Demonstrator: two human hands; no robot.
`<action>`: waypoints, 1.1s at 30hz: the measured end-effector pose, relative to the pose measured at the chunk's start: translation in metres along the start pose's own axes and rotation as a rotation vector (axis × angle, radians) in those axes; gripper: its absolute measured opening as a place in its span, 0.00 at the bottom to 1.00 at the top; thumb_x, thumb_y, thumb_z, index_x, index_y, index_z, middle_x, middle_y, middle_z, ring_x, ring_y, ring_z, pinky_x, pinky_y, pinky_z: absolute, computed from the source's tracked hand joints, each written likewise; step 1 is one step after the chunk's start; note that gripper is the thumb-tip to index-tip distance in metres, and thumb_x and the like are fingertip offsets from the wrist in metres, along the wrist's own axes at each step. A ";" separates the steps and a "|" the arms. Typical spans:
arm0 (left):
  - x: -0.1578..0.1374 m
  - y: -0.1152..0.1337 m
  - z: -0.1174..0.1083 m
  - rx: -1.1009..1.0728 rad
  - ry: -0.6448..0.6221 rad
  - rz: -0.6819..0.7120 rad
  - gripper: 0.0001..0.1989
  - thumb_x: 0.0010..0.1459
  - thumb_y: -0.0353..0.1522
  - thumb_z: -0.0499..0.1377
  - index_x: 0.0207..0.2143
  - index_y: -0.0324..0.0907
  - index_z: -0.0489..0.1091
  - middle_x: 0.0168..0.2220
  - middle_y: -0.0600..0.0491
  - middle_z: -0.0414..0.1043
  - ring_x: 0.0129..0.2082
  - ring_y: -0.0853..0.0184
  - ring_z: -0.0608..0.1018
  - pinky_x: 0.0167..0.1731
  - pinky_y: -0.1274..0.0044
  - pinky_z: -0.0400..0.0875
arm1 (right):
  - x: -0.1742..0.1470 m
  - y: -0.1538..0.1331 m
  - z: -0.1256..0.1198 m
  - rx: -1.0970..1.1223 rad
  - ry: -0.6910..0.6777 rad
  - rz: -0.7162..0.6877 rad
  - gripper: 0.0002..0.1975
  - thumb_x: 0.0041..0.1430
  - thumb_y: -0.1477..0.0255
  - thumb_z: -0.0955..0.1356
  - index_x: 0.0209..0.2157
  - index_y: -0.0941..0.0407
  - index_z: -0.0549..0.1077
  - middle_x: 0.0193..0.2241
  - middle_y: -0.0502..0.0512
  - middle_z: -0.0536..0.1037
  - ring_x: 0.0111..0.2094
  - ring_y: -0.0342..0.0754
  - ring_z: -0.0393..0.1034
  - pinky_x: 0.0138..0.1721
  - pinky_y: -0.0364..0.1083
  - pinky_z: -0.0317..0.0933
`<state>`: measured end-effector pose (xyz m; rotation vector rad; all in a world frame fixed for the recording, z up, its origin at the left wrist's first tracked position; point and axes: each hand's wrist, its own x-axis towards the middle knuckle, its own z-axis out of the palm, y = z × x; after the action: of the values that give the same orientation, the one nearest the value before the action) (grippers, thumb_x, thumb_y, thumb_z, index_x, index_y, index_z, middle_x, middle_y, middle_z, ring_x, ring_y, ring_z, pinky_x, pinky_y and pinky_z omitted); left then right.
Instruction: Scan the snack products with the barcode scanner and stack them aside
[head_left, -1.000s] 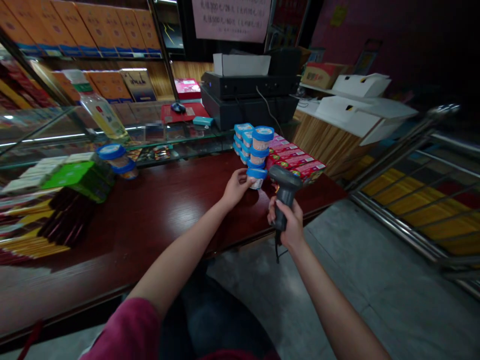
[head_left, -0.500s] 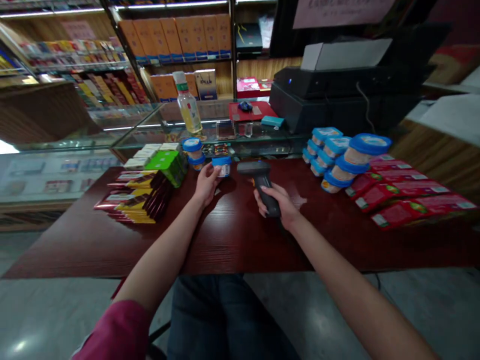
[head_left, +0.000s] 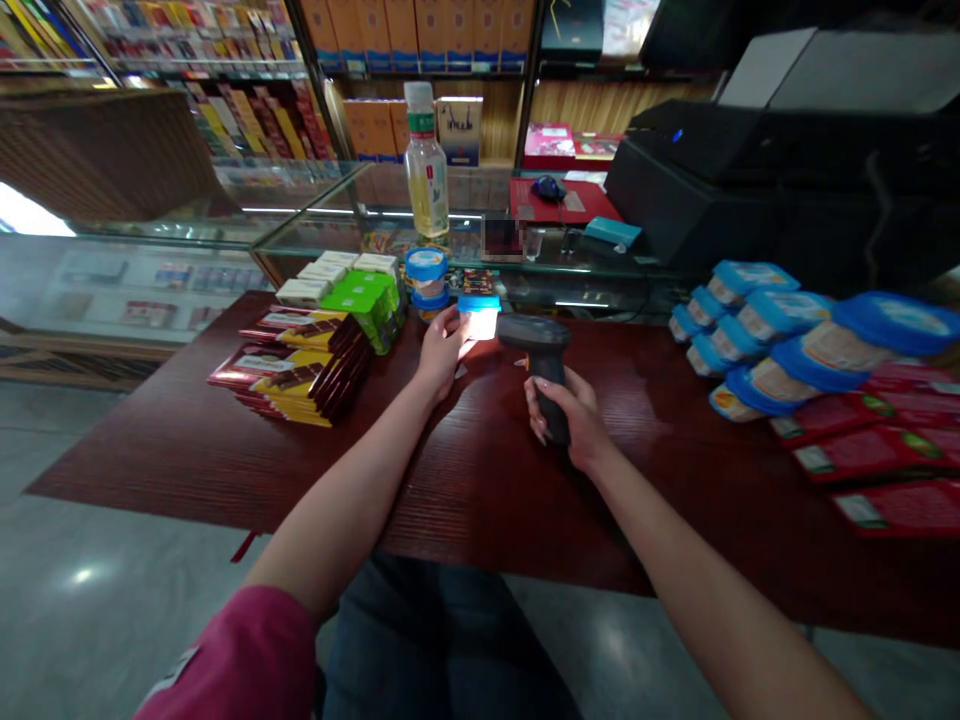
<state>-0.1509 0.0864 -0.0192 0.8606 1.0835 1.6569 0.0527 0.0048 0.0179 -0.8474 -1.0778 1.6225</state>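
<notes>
My left hand [head_left: 444, 355] holds a small round tub with a blue lid [head_left: 480, 316], low over the middle of the table. The tub's side glows white under a bright light. Closed around the handle of a black barcode scanner [head_left: 551, 385] is my right hand [head_left: 574, 420]. The scanner's head points left at the tub, a short gap apart. Just behind my left hand, two more blue-lidded tubs [head_left: 427, 280] are stacked.
Chocolate packs [head_left: 300, 370] and green boxes [head_left: 367, 308] are piled on the left of the dark table [head_left: 465, 500]. Blue-lidded containers [head_left: 772, 320] and red packs [head_left: 877, 440] sit at right. A bottle [head_left: 427, 180] stands on the glass counter behind, beside a black machine [head_left: 712, 210].
The view has turned, so the table things appear shifted. The tub's side is now lit bright white, where its label showed before. Both hands keep their hold.
</notes>
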 end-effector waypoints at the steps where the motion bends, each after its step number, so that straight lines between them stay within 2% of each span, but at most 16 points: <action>1: -0.001 0.001 0.000 -0.006 -0.001 -0.003 0.15 0.64 0.32 0.66 0.53 0.42 0.75 0.47 0.48 0.80 0.46 0.65 0.82 0.56 0.65 0.77 | 0.000 0.000 0.000 0.003 0.006 0.001 0.19 0.51 0.62 0.77 0.42 0.55 0.75 0.25 0.45 0.74 0.14 0.38 0.59 0.11 0.40 0.56; 3: -0.004 0.003 0.000 -0.025 -0.004 0.000 0.18 0.64 0.33 0.66 0.56 0.44 0.74 0.47 0.49 0.79 0.46 0.66 0.82 0.55 0.66 0.77 | -0.001 0.000 0.000 0.011 0.012 -0.003 0.18 0.51 0.62 0.77 0.41 0.54 0.74 0.25 0.45 0.75 0.14 0.38 0.60 0.11 0.40 0.56; 7: -0.011 0.010 -0.002 -0.054 -0.033 0.020 0.30 0.60 0.38 0.71 0.64 0.52 0.69 0.46 0.51 0.80 0.47 0.63 0.82 0.52 0.69 0.78 | -0.003 -0.001 -0.001 0.022 0.005 -0.017 0.17 0.50 0.61 0.78 0.36 0.54 0.73 0.24 0.45 0.75 0.15 0.38 0.60 0.11 0.39 0.57; 9: -0.013 0.013 -0.002 -0.052 -0.056 0.012 0.34 0.58 0.40 0.72 0.65 0.52 0.68 0.44 0.51 0.80 0.48 0.62 0.82 0.49 0.71 0.78 | -0.004 -0.001 -0.001 0.025 -0.004 -0.027 0.18 0.50 0.61 0.78 0.35 0.54 0.72 0.25 0.46 0.75 0.15 0.38 0.61 0.12 0.40 0.58; 15: -0.020 0.019 0.001 0.001 -0.035 0.024 0.35 0.56 0.41 0.73 0.64 0.51 0.68 0.44 0.51 0.80 0.46 0.62 0.82 0.47 0.72 0.78 | -0.004 -0.001 -0.002 0.014 -0.044 -0.056 0.16 0.53 0.61 0.77 0.35 0.54 0.72 0.27 0.47 0.75 0.16 0.38 0.61 0.12 0.41 0.59; 17: -0.023 0.027 0.002 0.063 0.012 0.114 0.34 0.55 0.40 0.74 0.63 0.51 0.69 0.45 0.51 0.79 0.47 0.61 0.82 0.49 0.71 0.78 | -0.003 -0.001 -0.004 0.027 -0.037 -0.062 0.16 0.54 0.61 0.77 0.36 0.54 0.72 0.27 0.48 0.76 0.16 0.38 0.61 0.12 0.41 0.59; 20: -0.021 0.048 0.001 0.140 0.124 0.341 0.32 0.54 0.36 0.74 0.60 0.51 0.69 0.51 0.50 0.77 0.51 0.61 0.82 0.54 0.73 0.76 | 0.000 0.001 -0.007 0.080 -0.017 -0.065 0.16 0.53 0.61 0.77 0.37 0.54 0.72 0.27 0.47 0.76 0.16 0.38 0.61 0.12 0.40 0.59; 25: 0.008 0.087 -0.007 0.205 0.343 0.592 0.32 0.56 0.30 0.71 0.61 0.50 0.65 0.58 0.50 0.73 0.56 0.61 0.79 0.58 0.75 0.74 | 0.006 0.005 -0.013 0.176 0.002 -0.050 0.18 0.51 0.61 0.77 0.39 0.54 0.73 0.26 0.47 0.76 0.15 0.38 0.61 0.12 0.40 0.58; 29: 0.040 0.103 -0.009 0.286 0.382 0.656 0.31 0.53 0.26 0.70 0.58 0.48 0.66 0.57 0.50 0.74 0.57 0.61 0.79 0.58 0.73 0.74 | 0.009 0.007 -0.016 0.209 0.003 -0.037 0.18 0.50 0.61 0.78 0.38 0.55 0.73 0.26 0.47 0.77 0.15 0.38 0.60 0.12 0.40 0.58; 33: 0.057 0.101 -0.008 0.364 0.356 0.649 0.29 0.51 0.25 0.70 0.56 0.46 0.69 0.54 0.49 0.76 0.57 0.60 0.79 0.58 0.72 0.73 | 0.011 0.008 -0.018 0.230 -0.006 -0.023 0.18 0.51 0.61 0.77 0.39 0.55 0.73 0.27 0.48 0.77 0.15 0.38 0.60 0.13 0.40 0.58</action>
<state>-0.2088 0.1216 0.0754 1.2810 1.4831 2.2467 0.0627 0.0186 0.0040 -0.6759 -0.8808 1.6927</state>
